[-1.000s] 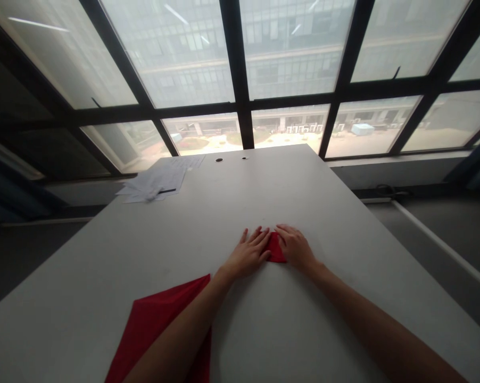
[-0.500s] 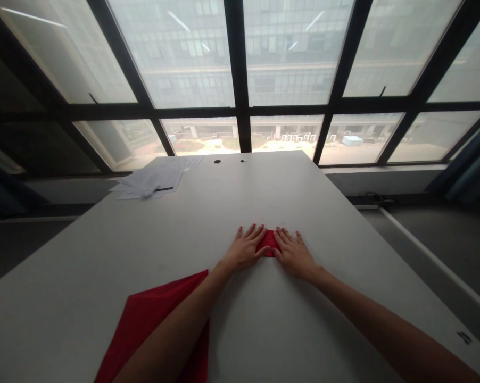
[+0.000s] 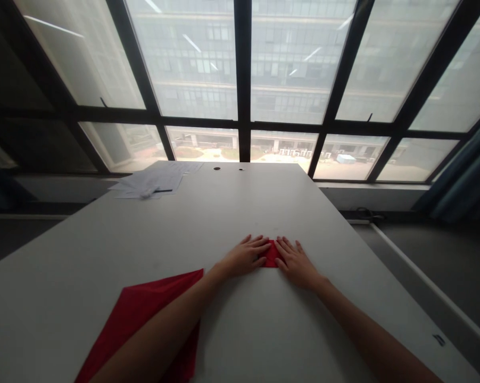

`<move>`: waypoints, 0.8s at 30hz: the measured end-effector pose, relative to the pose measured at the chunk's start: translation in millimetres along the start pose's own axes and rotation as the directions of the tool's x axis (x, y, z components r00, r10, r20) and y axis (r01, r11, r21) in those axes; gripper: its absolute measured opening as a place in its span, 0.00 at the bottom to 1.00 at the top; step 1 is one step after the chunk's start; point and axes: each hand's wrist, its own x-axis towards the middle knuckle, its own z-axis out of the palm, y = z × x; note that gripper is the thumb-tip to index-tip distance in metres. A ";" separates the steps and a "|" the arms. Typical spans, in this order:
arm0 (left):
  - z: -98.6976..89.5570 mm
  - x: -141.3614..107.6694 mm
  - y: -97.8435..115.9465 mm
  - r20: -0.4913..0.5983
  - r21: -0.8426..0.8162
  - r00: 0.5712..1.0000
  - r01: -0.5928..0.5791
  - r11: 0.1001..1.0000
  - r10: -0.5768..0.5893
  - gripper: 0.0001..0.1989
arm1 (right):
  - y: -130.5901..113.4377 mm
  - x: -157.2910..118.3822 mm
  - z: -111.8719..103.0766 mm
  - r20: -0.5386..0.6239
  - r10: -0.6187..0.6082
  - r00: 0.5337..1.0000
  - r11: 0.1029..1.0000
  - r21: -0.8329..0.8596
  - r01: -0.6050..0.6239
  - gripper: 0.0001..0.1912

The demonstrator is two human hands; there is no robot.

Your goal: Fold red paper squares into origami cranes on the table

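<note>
A small folded red piece [image 3: 271, 256], cloth or paper, lies flat on the white table between my hands. My left hand [image 3: 246, 256] rests on its left side, palm down with fingers stretched out. On its right side lies my right hand [image 3: 296, 263], flat with fingers spread. Both hands cover the piece's outer parts, so only the middle shows. Under my left forearm is a larger red sheet [image 3: 144, 306], spread on the table with pointed corners; the arm hides part of it.
The white table [image 3: 208, 223] runs away toward tall windows. Several papers [image 3: 152, 178] lie at its far left, with a dark pen [image 3: 163, 191] on them. Two round holes are near the far edge. A dark mark [image 3: 438, 340] sits by the right edge.
The view has tilted up slightly, so the hands appear lower. My left hand has turned and shifted a little over the small red piece. The right hand stays at its right side.
</note>
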 end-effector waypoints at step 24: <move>12.3 -43.0 45.1 0.044 0.071 0.998 0.050 0.996 -0.053 0.30 | -12.4 -52.1 -6.1 0.037 -0.060 0.998 0.997 0.058 0.058 0.35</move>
